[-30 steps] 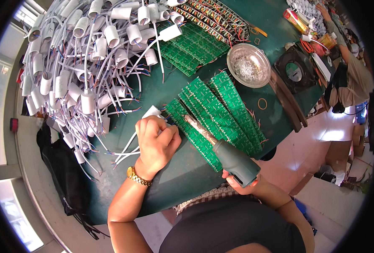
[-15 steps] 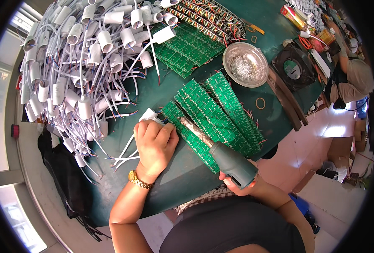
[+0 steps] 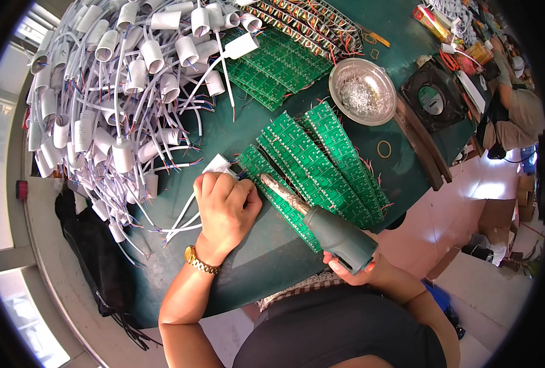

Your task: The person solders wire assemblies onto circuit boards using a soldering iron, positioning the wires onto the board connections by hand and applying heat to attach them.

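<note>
My right hand (image 3: 353,265) is wrapped round the dark grey-green handle of a soldering iron (image 3: 337,236). The iron's long, scorched tip points up and left, over the leftmost green circuit board (image 3: 291,216); whether it touches the board is unclear. Beside that board's upper left end, my left hand (image 3: 226,205) is closed, its fingers pinching at thin dark wire by the board's edge. Just past its knuckles lies a white lamp holder (image 3: 216,164), and white cables pass beneath the hand. More green circuit boards (image 3: 315,165) fan out to the right, partly overlapping.
A large heap of white lamp holders with cables (image 3: 116,92) fills the left. Behind the boards lie a green board stack (image 3: 272,64) and wired strips (image 3: 303,27). A metal bowl (image 3: 362,92) with silvery bits, a rubber band (image 3: 383,149) and a black fan (image 3: 433,95) are at right. Another person (image 3: 518,119) sits beyond.
The iron's tip has shifted slightly toward me along the board. My left hand keeps its closed pose, and the view has moved a little.
</note>
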`<action>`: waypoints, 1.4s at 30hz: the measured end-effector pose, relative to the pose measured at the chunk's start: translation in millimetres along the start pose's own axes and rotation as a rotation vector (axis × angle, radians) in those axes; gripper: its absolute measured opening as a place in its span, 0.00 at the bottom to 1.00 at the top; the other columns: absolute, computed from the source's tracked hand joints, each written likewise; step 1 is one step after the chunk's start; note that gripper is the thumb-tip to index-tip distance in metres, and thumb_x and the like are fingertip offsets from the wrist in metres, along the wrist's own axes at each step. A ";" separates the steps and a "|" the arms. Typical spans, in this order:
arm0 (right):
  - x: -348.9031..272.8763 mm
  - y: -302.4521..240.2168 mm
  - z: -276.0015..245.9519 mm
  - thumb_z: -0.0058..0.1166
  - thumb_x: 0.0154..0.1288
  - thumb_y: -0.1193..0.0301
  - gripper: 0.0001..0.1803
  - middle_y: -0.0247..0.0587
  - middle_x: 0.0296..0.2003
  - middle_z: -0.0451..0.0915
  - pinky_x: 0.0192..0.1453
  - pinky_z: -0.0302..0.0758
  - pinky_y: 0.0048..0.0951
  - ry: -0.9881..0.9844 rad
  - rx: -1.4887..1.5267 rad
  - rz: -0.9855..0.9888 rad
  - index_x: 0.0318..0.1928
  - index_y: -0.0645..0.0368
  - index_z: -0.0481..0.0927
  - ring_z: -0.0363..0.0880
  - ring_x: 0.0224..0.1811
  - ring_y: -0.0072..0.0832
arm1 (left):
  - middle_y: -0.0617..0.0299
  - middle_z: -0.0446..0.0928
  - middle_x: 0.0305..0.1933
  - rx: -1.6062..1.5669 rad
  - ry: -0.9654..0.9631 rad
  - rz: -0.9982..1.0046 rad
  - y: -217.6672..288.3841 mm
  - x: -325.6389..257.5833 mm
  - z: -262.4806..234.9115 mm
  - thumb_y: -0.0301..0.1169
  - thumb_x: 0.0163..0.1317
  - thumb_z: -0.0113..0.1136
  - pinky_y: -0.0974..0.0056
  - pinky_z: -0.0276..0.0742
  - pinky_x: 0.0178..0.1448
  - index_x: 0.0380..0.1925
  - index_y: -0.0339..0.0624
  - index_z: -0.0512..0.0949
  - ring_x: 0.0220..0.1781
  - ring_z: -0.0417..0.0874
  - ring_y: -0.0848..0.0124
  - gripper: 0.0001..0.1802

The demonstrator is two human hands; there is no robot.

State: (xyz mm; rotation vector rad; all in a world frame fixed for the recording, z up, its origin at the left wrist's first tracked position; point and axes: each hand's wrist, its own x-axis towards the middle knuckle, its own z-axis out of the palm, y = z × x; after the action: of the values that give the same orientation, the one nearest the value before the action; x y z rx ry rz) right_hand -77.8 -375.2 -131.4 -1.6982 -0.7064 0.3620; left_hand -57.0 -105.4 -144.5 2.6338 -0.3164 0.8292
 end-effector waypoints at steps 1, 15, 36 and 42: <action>1.0 -2.1 -0.7 0.64 0.48 0.79 0.26 0.41 0.33 0.80 0.32 0.75 0.23 -0.004 0.009 0.007 0.50 0.71 0.73 0.79 0.26 0.28 | 0.64 0.65 0.24 -0.002 0.000 -0.001 -0.7 0.3 -0.3 0.20 0.35 0.66 0.57 0.64 0.44 0.25 0.46 0.77 0.31 0.69 0.62 0.14; 11.3 -9.9 -1.9 0.63 0.48 0.79 0.21 0.41 0.32 0.78 0.29 0.75 0.25 0.004 -0.035 -0.088 0.46 0.68 0.76 0.79 0.25 0.30 | 0.64 0.65 0.24 0.008 -0.003 -0.014 0.5 2.5 0.5 0.20 0.35 0.64 0.59 0.63 0.39 0.23 0.46 0.77 0.30 0.69 0.63 0.12; -20.8 21.5 10.5 0.62 0.48 0.82 0.21 0.47 0.35 0.79 0.32 0.76 0.25 0.068 0.039 -0.101 0.45 0.70 0.73 0.79 0.27 0.29 | 0.64 0.65 0.23 0.019 0.028 -0.006 2.0 1.6 2.2 0.19 0.35 0.64 0.59 0.64 0.37 0.23 0.46 0.77 0.30 0.69 0.62 0.12; -3.3 1.7 12.3 0.61 0.52 0.81 0.21 0.44 0.33 0.77 0.32 0.73 0.23 0.091 0.142 -0.005 0.48 0.72 0.72 0.76 0.26 0.26 | 0.64 0.66 0.24 0.007 0.044 -0.008 2.0 0.6 3.7 0.19 0.35 0.64 0.59 0.64 0.36 0.23 0.46 0.77 0.30 0.69 0.62 0.12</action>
State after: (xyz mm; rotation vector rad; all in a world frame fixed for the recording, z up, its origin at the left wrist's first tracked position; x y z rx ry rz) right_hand -87.1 -368.0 -136.6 -1.5681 -0.6045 0.3217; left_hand -55.2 -108.8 -146.5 2.6179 -0.2918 0.8858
